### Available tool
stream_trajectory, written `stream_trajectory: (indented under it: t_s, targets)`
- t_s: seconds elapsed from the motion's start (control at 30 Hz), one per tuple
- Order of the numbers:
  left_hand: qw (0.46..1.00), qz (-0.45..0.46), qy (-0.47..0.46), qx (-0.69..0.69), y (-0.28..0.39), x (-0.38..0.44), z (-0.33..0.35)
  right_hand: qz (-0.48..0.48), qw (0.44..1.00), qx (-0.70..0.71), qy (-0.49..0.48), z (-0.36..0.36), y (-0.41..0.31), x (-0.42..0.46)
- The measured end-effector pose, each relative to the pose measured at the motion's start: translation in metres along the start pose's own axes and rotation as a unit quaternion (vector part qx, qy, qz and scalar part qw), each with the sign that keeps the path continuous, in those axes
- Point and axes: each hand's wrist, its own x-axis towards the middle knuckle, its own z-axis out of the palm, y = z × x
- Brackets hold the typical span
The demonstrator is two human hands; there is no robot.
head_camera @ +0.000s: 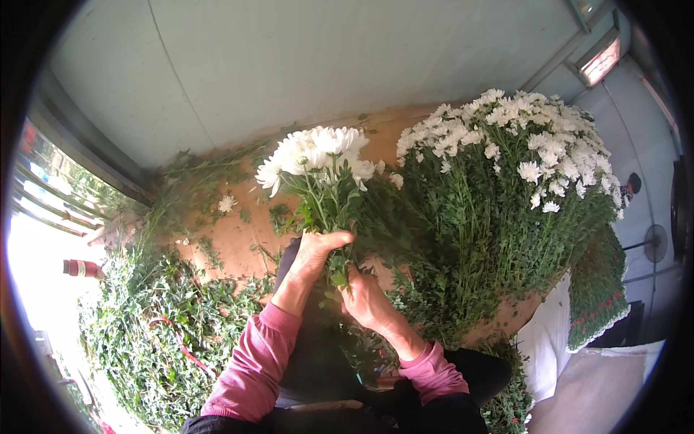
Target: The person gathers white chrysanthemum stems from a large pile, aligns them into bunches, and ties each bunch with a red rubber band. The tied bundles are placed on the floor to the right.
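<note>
My left hand (314, 252) is closed around the leafy stems of a small bunch of white chrysanthemums (325, 154), its thumb lying across them. The blooms stand upright above the fist. Just below and to the right, my right hand (366, 298) grips the lower stems of the same bunch, its fingertips partly hidden by leaves. A few more white blooms show low at the right of the bunch. Beyond it, at the right, lies a large heap of white chrysanthemums (466, 217) with long green stems.
Cut leaves and stems (157, 325) cover the lower left, with a red strip (187, 350) among them. Brown cardboard (238, 217) lies under the flowers, and a loose bloom (227, 204) rests on it. A pale wall (325, 59) stands behind. A person and a fan (655, 243) are far right.
</note>
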Motion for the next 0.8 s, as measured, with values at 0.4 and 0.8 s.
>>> stream_trajectory:
  t_s: [0.4, 0.8]
  targets:
    - [0.962, 0.083, 0.153, 0.209, -0.023, 0.023, 0.012, -0.232, 0.903, -0.210, 0.295, -0.047, -0.049, 0.101]
    - [0.994, 0.008, 0.016, 0.109, 0.002, -0.008, 0.023, -0.325, 0.932, -0.104, 0.125, -0.046, -0.037, 0.005]
